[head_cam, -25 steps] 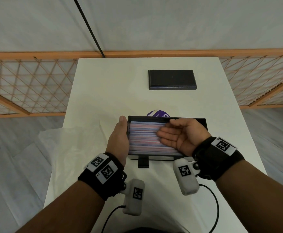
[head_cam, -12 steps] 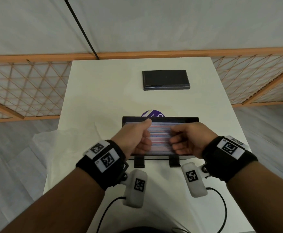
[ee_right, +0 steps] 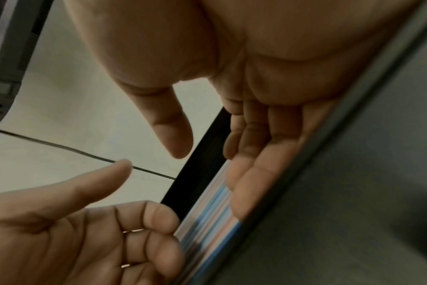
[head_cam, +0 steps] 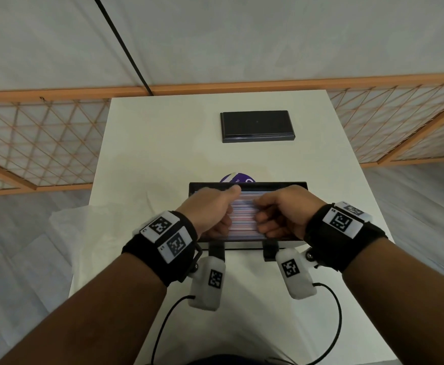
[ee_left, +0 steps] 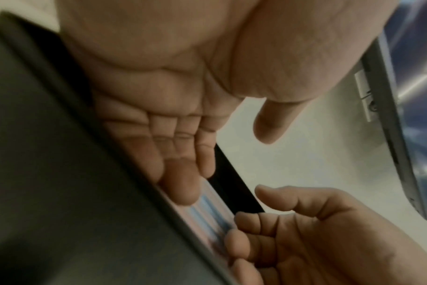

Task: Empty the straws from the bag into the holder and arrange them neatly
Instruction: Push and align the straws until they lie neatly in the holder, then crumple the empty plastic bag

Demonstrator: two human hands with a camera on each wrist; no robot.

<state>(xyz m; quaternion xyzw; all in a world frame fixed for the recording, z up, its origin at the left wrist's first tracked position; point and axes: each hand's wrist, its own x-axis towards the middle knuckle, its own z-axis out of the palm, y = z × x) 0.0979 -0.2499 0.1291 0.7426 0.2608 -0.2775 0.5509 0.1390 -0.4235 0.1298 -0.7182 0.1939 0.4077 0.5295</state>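
Both hands lie on the straws (head_cam: 242, 217) in the black holder (head_cam: 247, 185): left hand (head_cam: 210, 210) and right hand (head_cam: 281, 213) facing, fingers bent, fingertips pressing the pile between them, gripping nothing.

Table (head_cam: 163, 143): white, smooth, matt
Holder (head_cam: 247, 184): black, hard, plastic-looking, matt walls
Straws (head_cam: 242, 214): thin, smooth, pink, blue and white stripes, faint sheen
Bag (head_cam: 65, 233): thin, translucent, crinkled film
Lid (head_cam: 257, 126): black, smooth, slight gloss on top face
Wrist bands (head_cam: 344, 241): black cloth, matt, with white printed marker tags
Wrist cameras (head_cam: 207, 283): white, smooth plastic housings
Fence (head_cam: 31, 143): orange-brown wood-like frame with lattice
Floor (head_cam: 18, 259): grey, wood-grain look
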